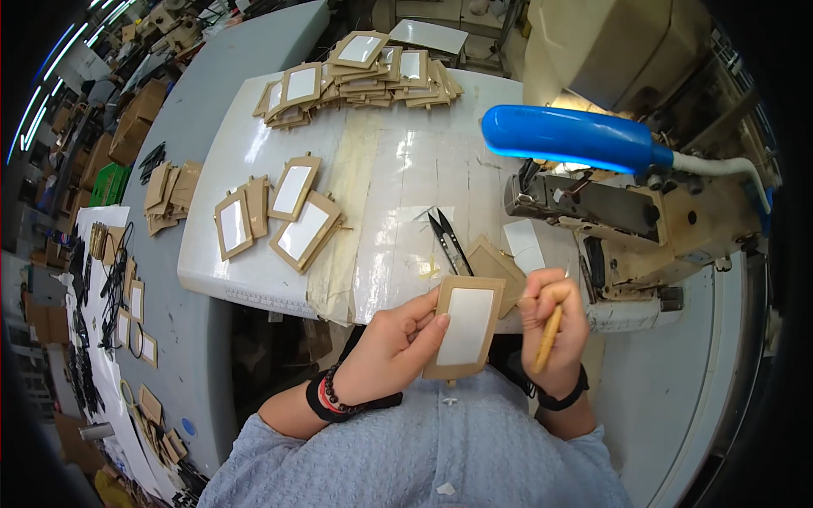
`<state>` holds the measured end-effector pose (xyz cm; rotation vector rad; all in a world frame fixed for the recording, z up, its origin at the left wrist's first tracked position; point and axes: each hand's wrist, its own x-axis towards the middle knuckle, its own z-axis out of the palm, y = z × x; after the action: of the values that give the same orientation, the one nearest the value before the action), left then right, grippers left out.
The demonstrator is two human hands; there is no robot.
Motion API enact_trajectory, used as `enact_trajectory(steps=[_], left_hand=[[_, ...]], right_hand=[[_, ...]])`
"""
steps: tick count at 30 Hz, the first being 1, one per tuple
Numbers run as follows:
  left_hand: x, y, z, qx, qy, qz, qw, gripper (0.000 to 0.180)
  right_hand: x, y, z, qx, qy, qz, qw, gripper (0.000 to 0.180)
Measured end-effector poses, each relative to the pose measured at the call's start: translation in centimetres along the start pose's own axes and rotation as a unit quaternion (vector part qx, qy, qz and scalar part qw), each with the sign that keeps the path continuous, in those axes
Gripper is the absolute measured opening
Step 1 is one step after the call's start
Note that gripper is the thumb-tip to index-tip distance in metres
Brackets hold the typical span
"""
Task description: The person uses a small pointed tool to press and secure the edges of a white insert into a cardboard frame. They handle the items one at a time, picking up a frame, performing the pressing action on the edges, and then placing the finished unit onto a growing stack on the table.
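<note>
one tan card holder with a clear window, just below the black snips, is pinched at its edge by the left hand; light, thin, bendable. right hand is closed around a tan strap.

Black thread snips beside sewing machine

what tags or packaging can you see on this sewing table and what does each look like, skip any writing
Tan tag with a clear window: held in the left hand, rectangular.
Loose tags: table's left part, tan frames, pale windows.
Tag pile: far edge, same kind.
Cardboard boxes: far left, brown.
</note>
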<state>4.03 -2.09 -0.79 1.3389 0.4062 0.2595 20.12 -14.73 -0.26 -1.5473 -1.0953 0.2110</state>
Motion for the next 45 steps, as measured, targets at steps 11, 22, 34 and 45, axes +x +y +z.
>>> enact_trajectory(steps=[11, 22, 34, 45], left_hand=[[0.1, 0.7, -0.2, -0.025, -0.032, -0.030, 0.999, 0.040], [0.5, 0.9, 0.3, -0.011, 0.033, -0.026, 0.999, 0.039], [0.6, 0.8, 0.1, -0.027, 0.002, -0.048, 0.998, 0.039], [0.5, 0.1, 0.0, -0.031, -0.018, -0.045, 0.998, 0.040]], right_hand=[[-4.3, 5.8, -6.8, -0.129, -0.030, 0.212, 0.968, 0.016], [-4.7, 7.8, -6.5, -0.142, -0.025, 0.190, 0.971, 0.015], [-3.2, 9.3, -4.1, -0.239, -0.060, 0.115, 0.962, 0.020], [-3.2, 6.4, -6.4, -0.243, 0.091, 0.077, 0.963, 0.033]])
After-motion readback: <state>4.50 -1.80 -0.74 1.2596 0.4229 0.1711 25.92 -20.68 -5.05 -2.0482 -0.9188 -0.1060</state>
